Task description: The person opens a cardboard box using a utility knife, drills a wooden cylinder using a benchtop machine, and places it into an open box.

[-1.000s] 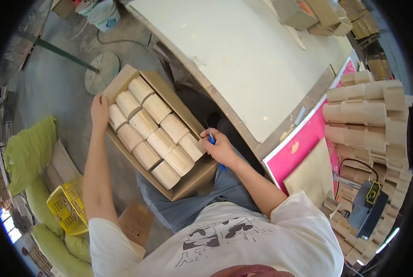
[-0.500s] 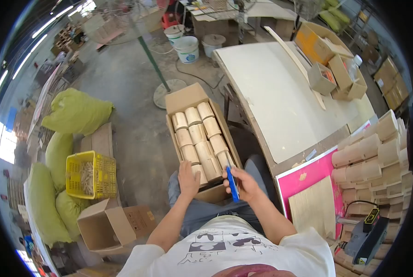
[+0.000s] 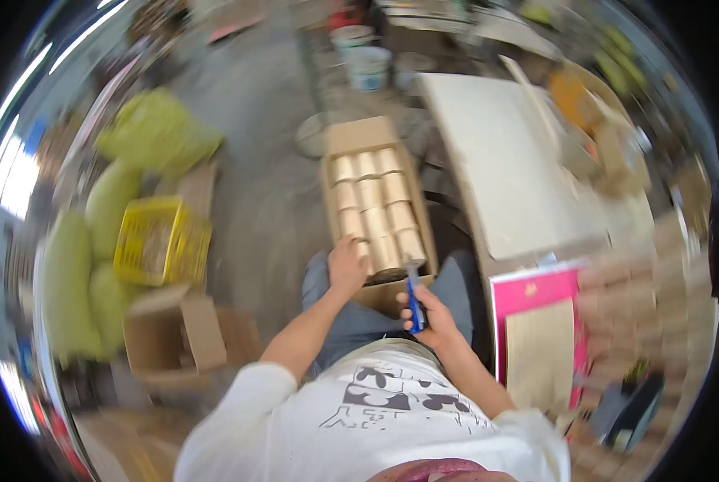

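A long cardboard box (image 3: 359,133) lies between my knees, filled with rows of pale wooden pieces (image 3: 377,225). In my right hand (image 3: 430,315) is a blue utility knife (image 3: 415,305), its blade pointing up over the near right corner of the box. My left hand (image 3: 348,267) rests at the near left edge, with its fingertips on the nearest wooden pieces; the fingers look slightly apart and hold nothing. Motion blurs the picture somewhat.
At the right stands a table (image 3: 512,177) with small cartons (image 3: 608,153). Wooden pieces (image 3: 641,297) are stacked beside a grey tool (image 3: 626,408). To the left are a yellow basket (image 3: 146,241), green sacks (image 3: 70,281) and an open carton (image 3: 162,333).
Since one second ago, my left hand has gone from the box's far left side to its near left edge. The view has turned and the box appears more upright. The knife stays in my right hand.
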A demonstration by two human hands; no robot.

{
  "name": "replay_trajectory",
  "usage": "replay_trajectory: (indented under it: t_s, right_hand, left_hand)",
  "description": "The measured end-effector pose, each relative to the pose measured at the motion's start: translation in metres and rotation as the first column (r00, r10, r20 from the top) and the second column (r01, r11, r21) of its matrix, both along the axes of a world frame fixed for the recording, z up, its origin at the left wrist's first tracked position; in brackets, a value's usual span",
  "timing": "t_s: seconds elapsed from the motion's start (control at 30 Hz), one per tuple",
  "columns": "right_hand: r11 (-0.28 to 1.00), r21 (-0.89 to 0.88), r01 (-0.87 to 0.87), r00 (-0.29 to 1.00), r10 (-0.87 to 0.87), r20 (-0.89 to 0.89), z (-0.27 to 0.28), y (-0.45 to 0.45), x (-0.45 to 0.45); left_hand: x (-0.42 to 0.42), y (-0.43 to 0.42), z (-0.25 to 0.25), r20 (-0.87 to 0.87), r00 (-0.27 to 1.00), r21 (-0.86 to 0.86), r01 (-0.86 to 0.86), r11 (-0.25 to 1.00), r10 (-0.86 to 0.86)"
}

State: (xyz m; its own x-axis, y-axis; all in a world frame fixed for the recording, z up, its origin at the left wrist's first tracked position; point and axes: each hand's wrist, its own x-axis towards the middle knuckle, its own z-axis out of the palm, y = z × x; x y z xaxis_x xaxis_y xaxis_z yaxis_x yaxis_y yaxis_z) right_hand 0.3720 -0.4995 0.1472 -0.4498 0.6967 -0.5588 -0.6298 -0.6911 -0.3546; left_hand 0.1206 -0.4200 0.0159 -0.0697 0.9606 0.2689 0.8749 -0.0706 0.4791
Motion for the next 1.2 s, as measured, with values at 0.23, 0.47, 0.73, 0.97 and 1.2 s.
replay_trajectory:
  t_s: [0.23,0.47,0.73,0.97,1.2]
  right_hand:
    - [0.972,0.18,-0.151,0.98,0.171,-0.1,0.017,0.044,-0.005]
    - [0.929,0.259,-0.266,0.95,0.299,-0.095,0.029,0.064,-0.028]
    - [0.932,0.343,-0.117,0.983,0.158,-0.095,0.052,0.076,-0.052]
    - [0.922,0.384,-0.054,0.984,0.115,-0.139,0.053,0.097,-0.036]
    - [0.999,0.038,0.019,0.994,-0.023,0.108,0.036,0.157,0.006]
  left_hand:
    - [-0.001,-0.015,0.003,0.009,0.992,0.124,-0.125,0.984,0.124]
    - [-0.005,-0.019,-0.007,-0.018,0.982,0.053,-0.187,0.981,0.188]
    - [0.0,-0.003,-0.004,0.019,0.995,0.016,-0.102,0.995,0.101]
    - [0.003,-0.005,0.006,-0.036,0.996,-0.01,-0.076,0.997,0.076]
    - [0.005,0.001,0.013,-0.06,0.998,-0.022,0.012,1.0,-0.013]
